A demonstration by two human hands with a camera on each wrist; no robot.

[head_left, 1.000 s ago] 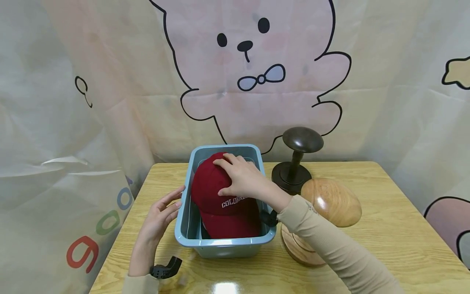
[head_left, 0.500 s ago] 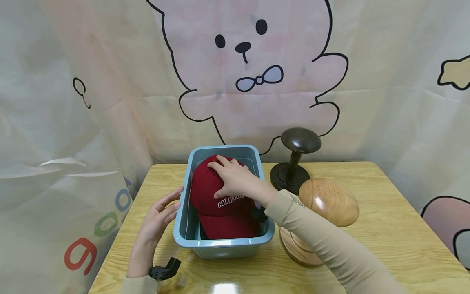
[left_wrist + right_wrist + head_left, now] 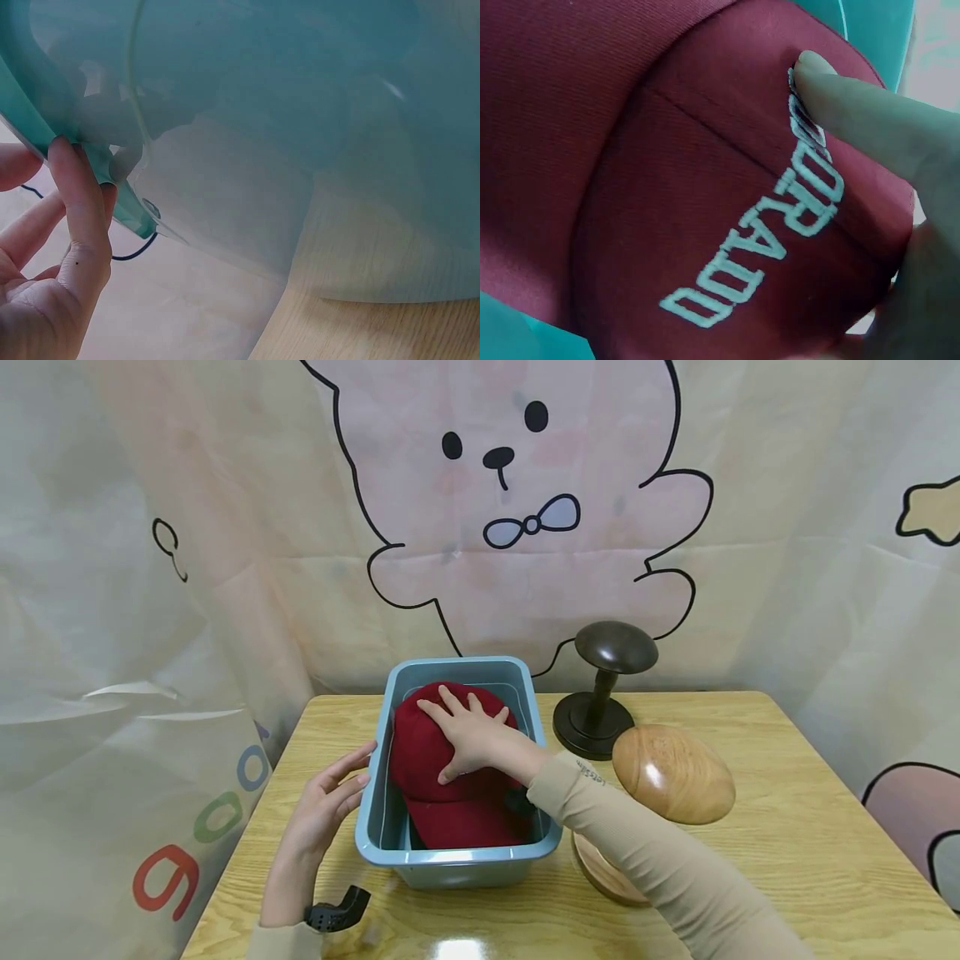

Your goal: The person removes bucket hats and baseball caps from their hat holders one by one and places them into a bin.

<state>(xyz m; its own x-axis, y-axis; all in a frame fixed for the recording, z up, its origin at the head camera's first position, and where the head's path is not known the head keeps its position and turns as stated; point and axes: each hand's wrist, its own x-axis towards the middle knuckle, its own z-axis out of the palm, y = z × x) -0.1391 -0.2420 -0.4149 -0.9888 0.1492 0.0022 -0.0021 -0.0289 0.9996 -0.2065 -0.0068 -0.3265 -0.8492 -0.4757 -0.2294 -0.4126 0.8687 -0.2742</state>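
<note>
A dark red baseball cap lies crown up inside a light blue plastic bin, its brim towards the bin's near end. My right hand rests on the crown with its fingers spread. In the right wrist view, its thumb presses on the first of the white raised letters, which run across the cap's front. My left hand touches the bin's left side with extended fingers. The left wrist view shows its fingertips right at the bin's rim.
Right of the bin, a dark hat stand with a round top stands towards the back of the wooden table. Nearer is a light wooden hat stand, its base partly behind my right sleeve. A printed curtain hangs behind.
My right hand has moved down and slightly left on the cap, its fingers spreading flatter; it now covers the lettering in the head view. The left hand stays at the bin's side.
</note>
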